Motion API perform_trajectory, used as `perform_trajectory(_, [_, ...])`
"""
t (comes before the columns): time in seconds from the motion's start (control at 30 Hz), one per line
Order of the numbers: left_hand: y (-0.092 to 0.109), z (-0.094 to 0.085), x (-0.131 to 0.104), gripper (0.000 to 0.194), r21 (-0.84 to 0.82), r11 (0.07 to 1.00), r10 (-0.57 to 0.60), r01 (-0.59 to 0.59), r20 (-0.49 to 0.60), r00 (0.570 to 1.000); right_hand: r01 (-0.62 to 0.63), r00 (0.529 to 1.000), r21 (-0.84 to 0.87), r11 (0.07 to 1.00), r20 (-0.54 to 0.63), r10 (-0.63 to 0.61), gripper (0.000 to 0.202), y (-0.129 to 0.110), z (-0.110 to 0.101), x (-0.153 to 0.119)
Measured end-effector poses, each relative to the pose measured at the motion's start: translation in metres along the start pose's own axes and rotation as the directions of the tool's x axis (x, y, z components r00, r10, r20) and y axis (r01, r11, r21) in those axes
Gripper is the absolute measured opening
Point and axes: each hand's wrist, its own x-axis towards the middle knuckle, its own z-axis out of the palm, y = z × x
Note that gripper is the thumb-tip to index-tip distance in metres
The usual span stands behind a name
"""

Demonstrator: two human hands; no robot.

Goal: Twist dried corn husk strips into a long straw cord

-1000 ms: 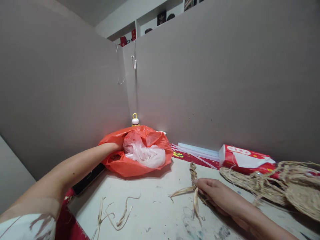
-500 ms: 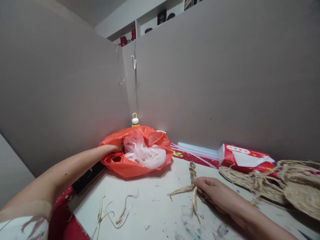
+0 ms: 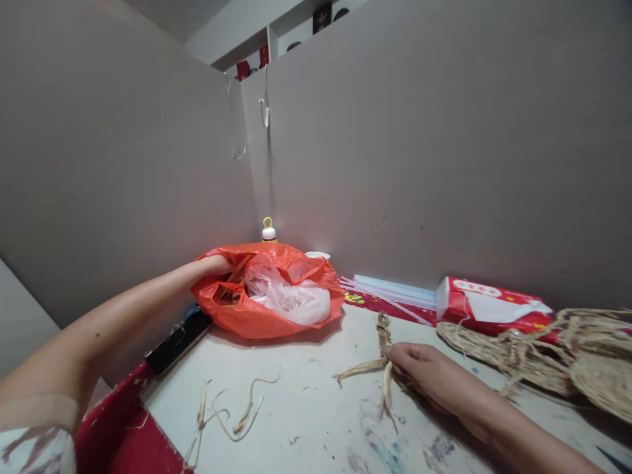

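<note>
My right hand [image 3: 419, 368] pinches a short braid of dried straw [image 3: 384, 332] low over the white tabletop. Loose ends splay from the braid to the left and toward me. My left hand [image 3: 220, 264] reaches into an orange plastic bag [image 3: 266, 326], its fingers hidden inside. Brown strands [image 3: 232, 286] show in the bag's opening near that hand. A white translucent plastic bag [image 3: 291, 296] bulges within the orange one. Loose dry strips [image 3: 244, 418] lie on the table in front of it.
Woven straw pieces [image 3: 508, 359] lie at the right, before a red tissue pack [image 3: 494, 306]. Pale straws or sticks [image 3: 395, 293] rest along the grey partition [image 3: 419, 164]. A black case [image 3: 178, 345] is at the left; behind the bag stand a bottle [image 3: 269, 234] and a white cup [image 3: 317, 255].
My left hand has shifted slightly back and left at the bag, and brown strands now show beside it. My right hand keeps its pinch on the braid. The view has tilted slightly.
</note>
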Motion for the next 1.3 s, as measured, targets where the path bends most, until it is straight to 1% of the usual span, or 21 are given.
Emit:
perform_trajectory(0.1, [0.011, -0.007, -0.001, 0.015, 0.03, 0.999, -0.034, 0.034, -0.007, 0.999, -0.001, 1.0, 0.006, 1.0, 0.005, 0.001, 0.036, -0.001, 0.0, -0.001])
perform_trajectory(0.17, [0.022, -0.01, -0.005, 0.012, 0.01, 1.0, -0.006, 0.006, -0.022, 1.0, 0.001, 1.0, 0.01, 1.0, 0.009, -0.001, 0.034, -0.001, 0.0, -0.001])
perform_trajectory(0.27, [0.036, -0.011, -0.012, 0.027, -0.053, 0.997, 0.059, -0.061, -0.042, 0.997, 0.01, 1.0, 0.028, 1.0, -0.004, -0.01, 0.034, -0.001, 0.001, 0.0])
perform_trajectory(0.33, [0.04, -0.009, -0.015, 0.033, -0.08, 0.994, 0.071, -0.073, -0.033, 0.997, 0.011, 1.0, 0.043, 0.999, -0.007, -0.011, 0.034, 0.0, 0.001, 0.001])
perform_trajectory(0.4, [0.04, -0.007, -0.017, 0.035, -0.075, 0.996, 0.055, -0.054, 0.003, 0.999, 0.008, 1.0, 0.045, 0.999, -0.009, -0.008, 0.035, 0.0, 0.0, 0.001])
perform_trajectory(0.6, [0.03, -0.005, -0.016, 0.023, 0.001, 1.0, 0.003, -0.003, 0.114, 0.994, 0.034, 0.999, 0.016, 0.999, -0.01, -0.033, 0.034, -0.001, -0.001, 0.0])
perform_trajectory(0.77, [0.034, -0.007, -0.018, 0.011, 0.004, 1.0, 0.017, -0.018, 0.156, 0.988, 0.048, 0.999, 0.005, 0.999, -0.021, -0.048, 0.033, -0.002, 0.0, -0.002])
perform_trajectory(0.83, [0.037, -0.008, -0.02, 0.015, -0.027, 0.999, 0.044, -0.04, 0.163, 0.986, 0.045, 0.999, -0.002, 0.999, -0.016, -0.045, 0.033, -0.002, 0.0, -0.002])
perform_trajectory(0.93, [0.039, -0.007, -0.021, 0.028, -0.056, 0.997, 0.058, -0.049, 0.162, 0.985, 0.051, 0.998, -0.01, 0.999, -0.022, -0.051, 0.033, -0.003, 0.0, -0.001])
perform_trajectory(1.1, [0.038, -0.001, -0.023, 0.031, 0.027, 1.0, -0.011, 0.005, 0.229, 0.973, 0.07, 0.998, -0.006, 0.998, -0.008, -0.07, 0.03, -0.001, -0.001, 0.0])
perform_trajectory(1.23, [0.039, -0.003, -0.024, 0.037, -0.077, 0.996, -0.018, 0.043, 0.301, 0.954, 0.123, 0.991, -0.06, 0.991, -0.042, -0.125, 0.03, 0.003, -0.001, 0.003])
perform_trajectory(1.3, [0.04, -0.006, -0.024, 0.034, -0.108, 0.993, -0.004, 0.041, 0.322, 0.947, 0.135, 0.989, -0.09, 0.987, -0.049, -0.14, 0.029, 0.004, -0.002, 0.004])
